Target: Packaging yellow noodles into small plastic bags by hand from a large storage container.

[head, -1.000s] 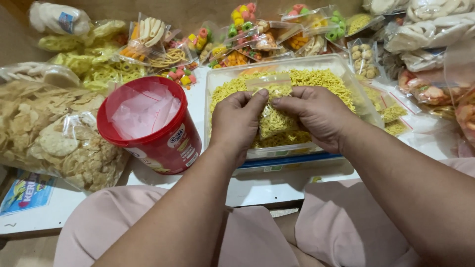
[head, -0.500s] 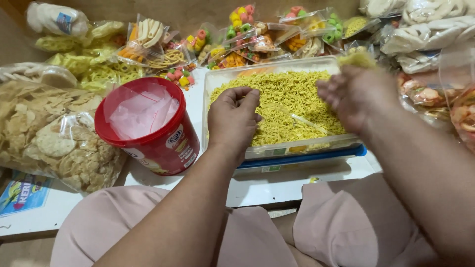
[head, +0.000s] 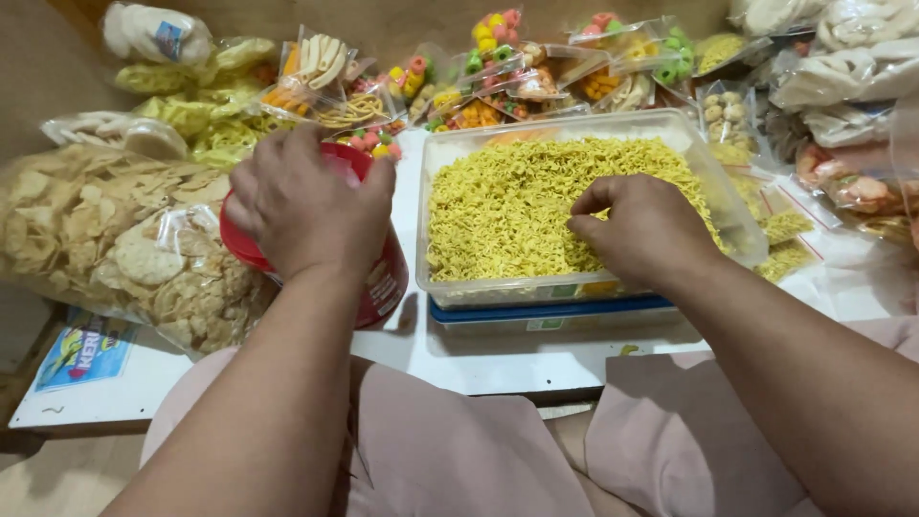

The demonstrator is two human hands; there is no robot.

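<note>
Noodles point(head: 517, 206), thin, dry and yellow, fill a clear plastic tub point(head: 737, 206) that sits on a blue lid point(head: 546, 311) in the middle of the white worktop point(head: 479, 359). The right hand point(head: 646, 230) rests on the heap near the tub's near edge, fingers curled down into the strands, its grip pinched together on a small clump as far as can be seen. The left hand point(head: 306, 206) lies palm down over the mouth of a red tub point(head: 378, 287) just left of the noodle tub, fingers spread over the rim; whether it clasps anything underneath cannot be told.

Loose strands are brittle and light, so a pinch lifted carelessly over the tub's low wall could scatter bits onto the worktop or the lap below. The noodle tub sits on a lid a little smaller than itself, and a hard press at its near edge might tip or slide it. The red tub stands close to the worktop's near edge, so a push from the covering hand could shift it toward the lap.

What the red tub holds is hidden by the left hand. A big bag of pale crackers point(head: 105, 239) at left is partly covered by the arm, and the small packets of coloured snacks point(head: 498, 81) at the far side overlap, so their contents are hard to separate. Bags at far right are cut off.
</note>
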